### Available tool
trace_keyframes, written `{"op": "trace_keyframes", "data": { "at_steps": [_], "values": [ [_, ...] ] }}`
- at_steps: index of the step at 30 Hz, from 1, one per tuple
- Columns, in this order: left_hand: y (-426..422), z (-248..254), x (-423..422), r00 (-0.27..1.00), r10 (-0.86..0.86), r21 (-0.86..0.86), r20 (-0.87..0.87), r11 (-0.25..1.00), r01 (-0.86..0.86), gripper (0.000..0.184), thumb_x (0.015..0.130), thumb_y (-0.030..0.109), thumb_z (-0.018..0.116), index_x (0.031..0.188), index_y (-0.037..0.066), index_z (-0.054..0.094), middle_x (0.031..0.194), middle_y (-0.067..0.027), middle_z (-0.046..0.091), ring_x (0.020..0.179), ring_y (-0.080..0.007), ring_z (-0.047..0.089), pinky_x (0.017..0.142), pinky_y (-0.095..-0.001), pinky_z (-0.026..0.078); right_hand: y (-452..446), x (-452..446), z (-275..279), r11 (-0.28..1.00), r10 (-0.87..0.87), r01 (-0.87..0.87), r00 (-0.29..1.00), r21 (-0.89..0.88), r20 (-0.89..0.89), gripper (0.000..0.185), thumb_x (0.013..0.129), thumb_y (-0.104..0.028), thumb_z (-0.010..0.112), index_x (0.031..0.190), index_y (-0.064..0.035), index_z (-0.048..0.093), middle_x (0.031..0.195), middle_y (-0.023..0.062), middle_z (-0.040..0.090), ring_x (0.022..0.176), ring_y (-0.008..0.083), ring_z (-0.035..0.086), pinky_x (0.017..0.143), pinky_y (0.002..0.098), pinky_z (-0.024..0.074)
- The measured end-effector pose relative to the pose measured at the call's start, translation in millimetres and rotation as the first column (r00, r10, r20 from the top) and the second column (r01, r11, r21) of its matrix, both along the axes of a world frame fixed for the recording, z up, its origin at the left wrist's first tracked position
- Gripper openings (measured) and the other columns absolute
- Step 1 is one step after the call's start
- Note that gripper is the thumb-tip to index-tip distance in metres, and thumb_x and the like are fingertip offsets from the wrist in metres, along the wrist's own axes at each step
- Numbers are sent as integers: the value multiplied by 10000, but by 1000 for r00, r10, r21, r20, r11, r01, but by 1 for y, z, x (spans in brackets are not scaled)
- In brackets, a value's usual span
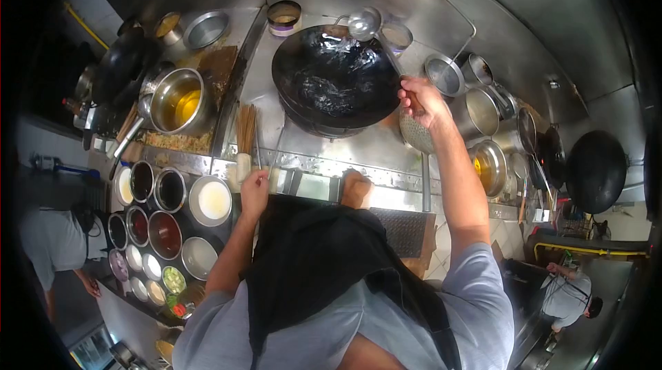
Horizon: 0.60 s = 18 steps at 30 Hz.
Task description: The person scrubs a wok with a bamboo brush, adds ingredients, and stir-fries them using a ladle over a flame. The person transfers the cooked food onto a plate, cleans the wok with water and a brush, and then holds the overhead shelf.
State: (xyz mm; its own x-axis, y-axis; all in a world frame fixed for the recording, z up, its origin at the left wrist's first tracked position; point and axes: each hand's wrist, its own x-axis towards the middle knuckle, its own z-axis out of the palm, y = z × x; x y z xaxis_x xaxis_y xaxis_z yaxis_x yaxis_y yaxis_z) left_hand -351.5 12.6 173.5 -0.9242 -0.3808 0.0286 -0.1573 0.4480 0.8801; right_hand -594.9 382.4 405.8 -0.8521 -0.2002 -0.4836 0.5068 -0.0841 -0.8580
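My right hand [422,101] is wrapped around the handle of a metal ladle [388,53]. The ladle's bowl is over the far rim of a large black wok [334,84]. Wet, shiny patches show inside the wok, which sits on the steel stove. My left hand [255,194] is low at the stove's front edge, its fingers curled together; what they grip, if anything, is hidden. Just beside it stands a bamboo wok brush [245,132], with thin metal rods close by.
Sauce and ingredient bowls [209,201] crowd the left. A pot of yellow oil [177,102] stands behind them. To the right are a perforated strainer [417,132], steel pots [478,115] and another oil pot [488,166]. Other people [567,294] are at both sides.
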Motion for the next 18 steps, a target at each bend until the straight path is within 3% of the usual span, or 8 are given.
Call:
{"op": "trace_keyframes", "data": {
  "at_steps": [6, 8, 9, 11, 13, 15, 16, 18],
  "values": [
    [-16, 28, -31, 995, 6, 26, -99, 1000, -3, 128, 835, 43, 597, 930, 20, 680, 850, -95, 638, 721, -201, 600, 675, -314, 487, 6, 48, -11, 992, 27, -17, 996, 125, -79, 295, 927, -141, 561, 1217, -107, 520, 657, -13, 538, 448, 83, 457, 374, 228, 321],
    [-26, 24, -33, 998, 8, -3, -69, 1000, -8, 126, 832, 57, 599, 920, 18, 681, 854, -98, 639, 747, -226, 613, 699, -336, 497, 23, 68, -17, 879, 45, 87, 964, 468, -264, 490, 905, -131, 590, 1378, -93, 469, 719, 31, 612, 481, 126, 532, 411, 270, 392],
    [-37, 8, -33, 999, -6, -174, -48, 985, -2, 167, 823, 93, 615, 960, 15, 672, 901, -120, 637, 821, -270, 614, 752, -379, 496, 34, 78, -23, 880, 43, 87, 964, 467, -262, 490, 905, -131, 590, 1378, -93, 469, 719, 31, 612, 481, 126, 532, 411, 270, 392],
    [-45, 0, -33, 999, -26, -343, -25, 939, 15, 222, 815, 129, 630, 1001, 12, 662, 947, -141, 636, 895, -313, 615, 806, -422, 496, 59, 99, -35, 592, 72, 355, 871, 723, -486, 618, 875, -105, 605, 1454, -78, 390, 798, 94, 662, 550, 184, 619, 501, 320, 483],
    [-44, 5, -35, 950, 112, -533, 292, 843, 64, 449, 778, 227, 669, 1169, 22, 586, 1108, -198, 601, 1040, -391, 567, 904, -498, 454, 80, 130, -39, 407, -20, 463, 866, 788, -499, 596, 858, -82, 597, 1425, -53, 415, 877, 155, 680, 625, 211, 670, 601, 341, 530],
    [-45, -1, -40, 923, 126, -531, 363, 842, 94, 569, 770, 262, 680, 1263, 34, 511, 1148, -217, 577, 1070, -399, 549, 925, -498, 443, 135, 156, -90, 282, -86, 570, 816, 772, -571, 656, 851, -37, 594, 1465, -90, 371, 897, 118, 653, 613, 150, 616, 563, 304, 508],
    [-45, -4, -42, 890, 141, -527, 435, 840, 124, 696, 761, 298, 691, 1358, 46, 436, 1188, -237, 553, 1100, -408, 532, 946, -499, 432, 132, 172, -77, 325, -250, 535, 844, 780, -474, 641, 834, -4, 566, 1446, -76, 388, 911, 127, 656, 633, 158, 628, 581, 308, 513],
    [-49, -6, -51, 847, 129, -501, 516, 847, 176, 759, 763, 315, 690, 1402, 49, 379, 1202, -245, 553, 1114, -399, 538, 952, -491, 436, 195, 195, -138, 0, -217, 616, 769, 788, -602, 566, 797, -33, 550, 1357, -54, 466, 876, 148, 651, 634, 203, 639, 553, 377, 513]
  ]
}}
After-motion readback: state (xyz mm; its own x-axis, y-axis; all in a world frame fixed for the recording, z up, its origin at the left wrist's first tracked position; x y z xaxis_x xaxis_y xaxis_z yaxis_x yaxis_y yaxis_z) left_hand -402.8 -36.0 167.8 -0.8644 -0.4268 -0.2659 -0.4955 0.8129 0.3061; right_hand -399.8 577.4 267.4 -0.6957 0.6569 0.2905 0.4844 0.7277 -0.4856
